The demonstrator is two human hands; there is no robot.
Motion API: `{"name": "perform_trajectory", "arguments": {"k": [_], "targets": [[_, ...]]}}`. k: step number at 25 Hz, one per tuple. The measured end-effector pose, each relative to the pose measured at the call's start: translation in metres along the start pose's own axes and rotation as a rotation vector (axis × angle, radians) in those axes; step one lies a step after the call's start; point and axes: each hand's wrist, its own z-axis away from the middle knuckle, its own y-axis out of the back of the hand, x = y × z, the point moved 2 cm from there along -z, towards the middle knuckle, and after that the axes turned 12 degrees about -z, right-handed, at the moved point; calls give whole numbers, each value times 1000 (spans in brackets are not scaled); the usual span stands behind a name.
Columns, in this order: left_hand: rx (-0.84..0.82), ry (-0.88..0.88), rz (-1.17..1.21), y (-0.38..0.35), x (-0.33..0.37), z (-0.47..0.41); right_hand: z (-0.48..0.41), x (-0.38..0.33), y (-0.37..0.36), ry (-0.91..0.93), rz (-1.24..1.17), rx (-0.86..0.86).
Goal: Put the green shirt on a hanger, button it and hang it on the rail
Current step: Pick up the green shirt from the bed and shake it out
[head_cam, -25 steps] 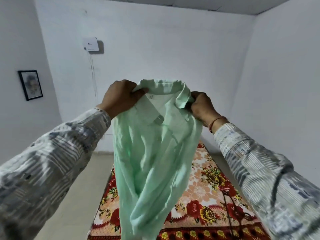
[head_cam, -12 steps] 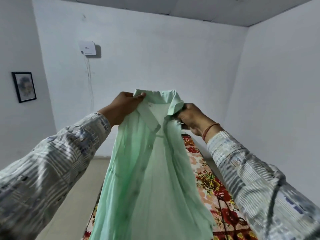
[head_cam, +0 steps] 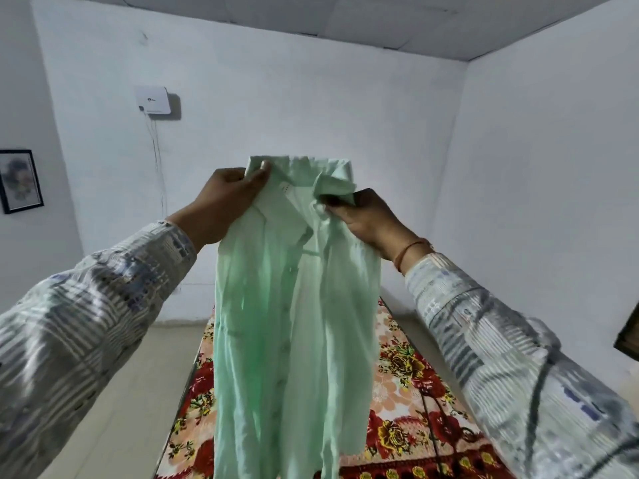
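Left hand [head_cam: 226, 198] and right hand [head_cam: 363, 216] pinch green shirt [head_cam: 294, 323] collar edges; front seemingly unbuttoned.

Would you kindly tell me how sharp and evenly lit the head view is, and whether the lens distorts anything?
Head view: soft, even light, no glare; the white wall box throws a small shadow to its right; the green shirt is fairly sharp at the collar, softer lower down; the patterned sleeves smear toward the corners; wall edges tilt.
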Motion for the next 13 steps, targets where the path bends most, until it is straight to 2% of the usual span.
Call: {"name": "perform_trajectory", "arguments": {"k": [1, 4, 6, 7, 9, 10, 12, 13], "targets": [[-6, -9, -10, 2, 2, -1, -2, 0, 4, -8, 72, 3], [-26, -64, -253, 6, 14, 3, 7, 5, 11, -28, 281, 31], [-110, 12, -368, 11, 18, 9, 16, 3, 15, -52, 279, -15], [-203, 68, -388, 14, 20, 14, 20, 1, 21, -61, 225, -60], [-425, 151, -288, 21, 24, 28, 30, -3, 29, -123, -18, -207], [-500, 163, -192, 25, 27, 33, 38, -5, 36, -190, -225, -322], [-572, 112, 11, 27, 27, 34, 47, -5, 45, -286, -644, -500], [-557, 79, 60, 24, 25, 31, 45, 0, 46, -274, -718, -486]]}}
